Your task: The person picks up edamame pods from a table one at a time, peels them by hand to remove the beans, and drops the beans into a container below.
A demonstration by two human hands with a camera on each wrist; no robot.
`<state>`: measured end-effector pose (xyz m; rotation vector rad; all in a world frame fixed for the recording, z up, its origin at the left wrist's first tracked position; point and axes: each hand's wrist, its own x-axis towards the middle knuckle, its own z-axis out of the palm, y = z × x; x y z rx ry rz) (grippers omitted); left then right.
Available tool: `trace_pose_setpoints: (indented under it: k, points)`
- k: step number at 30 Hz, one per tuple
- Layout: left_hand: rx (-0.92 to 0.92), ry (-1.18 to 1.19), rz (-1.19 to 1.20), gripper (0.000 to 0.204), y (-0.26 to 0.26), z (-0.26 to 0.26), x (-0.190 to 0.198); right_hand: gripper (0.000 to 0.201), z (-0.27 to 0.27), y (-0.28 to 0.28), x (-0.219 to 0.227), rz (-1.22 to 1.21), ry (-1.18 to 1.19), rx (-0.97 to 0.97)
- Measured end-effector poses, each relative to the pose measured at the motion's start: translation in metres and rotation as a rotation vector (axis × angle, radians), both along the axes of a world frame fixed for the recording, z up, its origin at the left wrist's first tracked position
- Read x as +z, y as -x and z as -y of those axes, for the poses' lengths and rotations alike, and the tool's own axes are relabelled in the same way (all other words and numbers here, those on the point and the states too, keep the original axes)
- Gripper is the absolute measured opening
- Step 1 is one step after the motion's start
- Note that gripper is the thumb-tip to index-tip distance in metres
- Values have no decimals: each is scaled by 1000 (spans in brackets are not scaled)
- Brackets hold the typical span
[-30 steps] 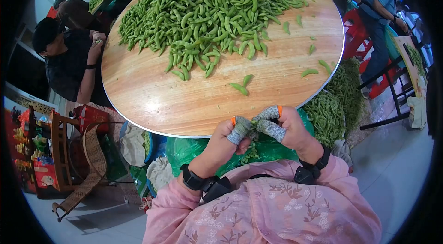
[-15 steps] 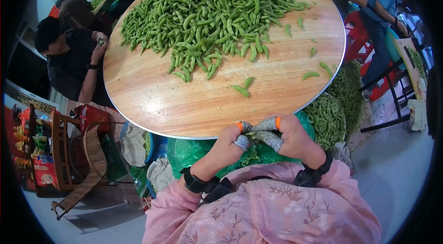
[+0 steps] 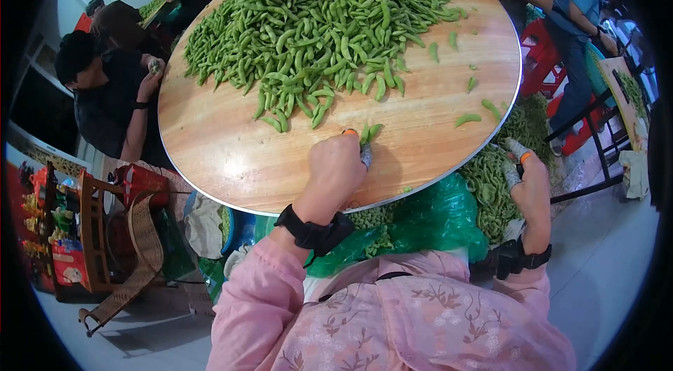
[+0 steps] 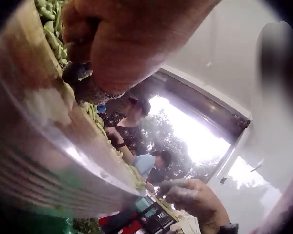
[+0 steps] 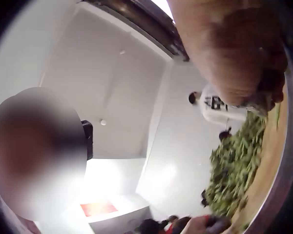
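Two green soybean pods (image 3: 372,132) lie near the front of the round wooden table (image 3: 280,167). My left hand (image 3: 338,171), with grey knitted sleeves and orange bands on its fingers, pinches one of them at the fingertips. To the right, beyond the table's edge, my right hand (image 3: 531,185) hangs over a heap of pale green pods (image 3: 494,167). Its sleeved thumb and finger are apart, with no pod showing between them. In the left wrist view, my left hand (image 4: 122,44) is bent down to the tabletop, its fingertips partly hidden.
A large pile of pods (image 3: 315,27) covers the table's far half, with a few loose pods (image 3: 467,119) at right. Green plastic (image 3: 434,217) lies between table and lap. People sit around; a wooden chair (image 3: 94,231) and wicker strip (image 3: 146,252) stand at left.
My hands, together over the green plastic before, have parted. The left has gone forward onto the table to the two pods; the right has moved out over the heap.
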<state>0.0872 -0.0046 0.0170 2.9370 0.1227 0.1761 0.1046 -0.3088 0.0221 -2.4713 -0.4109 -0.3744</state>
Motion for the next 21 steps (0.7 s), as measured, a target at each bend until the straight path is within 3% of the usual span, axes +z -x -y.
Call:
trace_pose_setpoints:
  k: [2,4,6,8,13,15,16,18,19,21]
  points:
    - [6,-10,-27,32,7,-1,7,25,-15,3,1,-21,-145,20]
    - [43,69,-28,25,21,2,15,24,-41,9,2,-401,-359,189]
    - [-38,68,23,22,37,9,19,25,-74,14,-18,-579,-674,313]
    - [-175,100,157,16,50,17,21,25,-99,14,-11,-1106,-1096,405]
    - [-286,216,154,19,70,20,29,22,-122,14,3,-1206,-1153,529]
    - [-168,773,-104,16,70,18,31,21,-122,16,3,-1191,-1126,545]
    - [-169,776,-103,16,68,18,22,20,-123,17,2,-1172,-1132,588]
    - [-372,1111,37,15,63,19,0,19,-123,20,1,-1154,-1134,629]
    - [-372,1112,39,15,65,17,-1,18,-124,22,2,-1087,-1107,622]
    - [-294,811,48,11,71,14,3,18,-123,25,3,-1024,-1078,616]
